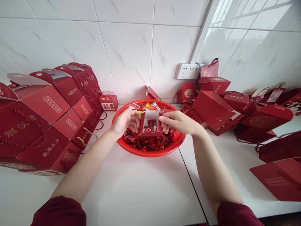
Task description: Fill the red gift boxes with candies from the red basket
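A small red gift box (150,134) with its top flaps open is held over a red plastic basket (148,153). A small red packet (150,123) shows inside the box. My right hand (175,121) grips the box's right wall, its thumb on the upper edge and the fingers partly hidden. On the other side, the bent fingers of my left hand (128,121) rest against the left wall, the thumb apart. Many shiny red wrapped candies (150,142) fill the front of the basket. Yellow, red and white packets (150,106) lie behind the box.
Stacked red gift boxes (54,110) with rope handles stand at the left. More red boxes (216,106) lie in a loose pile on the right. A white power strip (188,71) is on the tiled wall behind. The white table (141,188) has a dark seam.
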Action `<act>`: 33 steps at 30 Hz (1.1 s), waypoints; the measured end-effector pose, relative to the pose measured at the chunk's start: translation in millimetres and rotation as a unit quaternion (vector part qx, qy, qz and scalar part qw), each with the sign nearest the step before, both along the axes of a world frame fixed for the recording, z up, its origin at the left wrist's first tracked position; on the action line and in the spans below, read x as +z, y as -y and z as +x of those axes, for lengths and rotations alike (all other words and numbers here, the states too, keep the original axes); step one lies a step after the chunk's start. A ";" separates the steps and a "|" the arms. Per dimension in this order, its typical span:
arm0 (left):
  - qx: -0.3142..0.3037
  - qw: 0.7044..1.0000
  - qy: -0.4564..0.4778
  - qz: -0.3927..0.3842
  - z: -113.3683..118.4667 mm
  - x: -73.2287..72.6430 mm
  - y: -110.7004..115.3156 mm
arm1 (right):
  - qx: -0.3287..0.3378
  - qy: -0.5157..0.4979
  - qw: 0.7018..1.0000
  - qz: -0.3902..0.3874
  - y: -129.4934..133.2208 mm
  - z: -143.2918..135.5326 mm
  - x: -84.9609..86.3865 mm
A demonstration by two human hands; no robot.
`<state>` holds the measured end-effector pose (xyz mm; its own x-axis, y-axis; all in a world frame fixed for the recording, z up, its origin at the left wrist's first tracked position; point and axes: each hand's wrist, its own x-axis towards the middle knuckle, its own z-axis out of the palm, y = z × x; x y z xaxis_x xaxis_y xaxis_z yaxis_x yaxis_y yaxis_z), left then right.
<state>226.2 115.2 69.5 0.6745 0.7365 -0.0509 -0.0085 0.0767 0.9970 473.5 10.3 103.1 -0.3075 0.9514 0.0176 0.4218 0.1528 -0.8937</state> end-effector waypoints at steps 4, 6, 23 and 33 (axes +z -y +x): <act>-0.004 0.988 -0.110 0.110 3.4 -1.6 9.5 | 0.029 0.044 0.999 -0.006 -3.1 0.1 -6.1; 0.015 0.971 -0.141 0.190 6.1 -3.9 14.1 | 0.037 0.066 0.997 0.004 -4.8 0.5 -9.0; 0.128 0.975 -0.156 0.088 12.3 -0.5 18.2 | -0.016 0.176 0.949 0.260 -5.5 -8.8 -13.6; 0.194 0.875 -0.173 0.408 6.7 -4.0 17.0 | 0.044 0.236 0.933 0.268 -1.8 -11.6 -12.9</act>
<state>232.9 98.2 65.5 0.4130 0.7935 0.4470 0.4383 -0.6034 0.6662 461.9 12.1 90.2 -0.4787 0.8149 0.3267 0.7136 0.5779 -0.3960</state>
